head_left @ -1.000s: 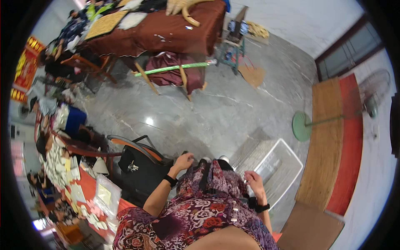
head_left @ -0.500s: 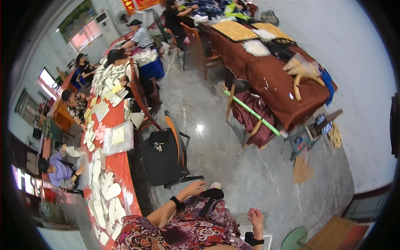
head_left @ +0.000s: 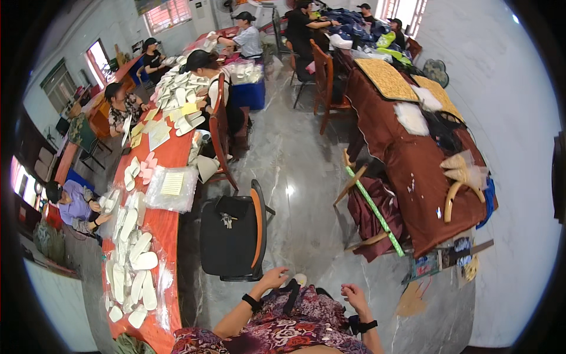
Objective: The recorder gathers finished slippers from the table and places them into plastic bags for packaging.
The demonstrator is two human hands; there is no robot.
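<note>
My left hand (head_left: 274, 278) hangs in front of my patterned dress (head_left: 289, 321), palm inward, fingers loosely stretched and holding nothing. To the right, my right hand (head_left: 355, 297) is raised with fingers half bent and apart, also without anything in it. Each wrist wears a black band. Closest to my left hand is a black office chair (head_left: 221, 251) with an orange-edged backrest. On its seat lie a dark pouch (head_left: 231, 206) and a bunch of keys (head_left: 227, 220). Neither hand touches the chair.
A long red table (head_left: 168, 227) at left holds white slippers (head_left: 138, 253), paper sheets and a plastic-wrapped pack (head_left: 171, 197); several people work around it. At right stands a brown-covered table (head_left: 383, 130) with woven mats (head_left: 386, 78). A green-wrapped pole (head_left: 377, 212) leans beside it.
My view has swung, so both tables stand more upright in the picture and the far people show more fully. My right hand has come up and inward, nearer my left.
</note>
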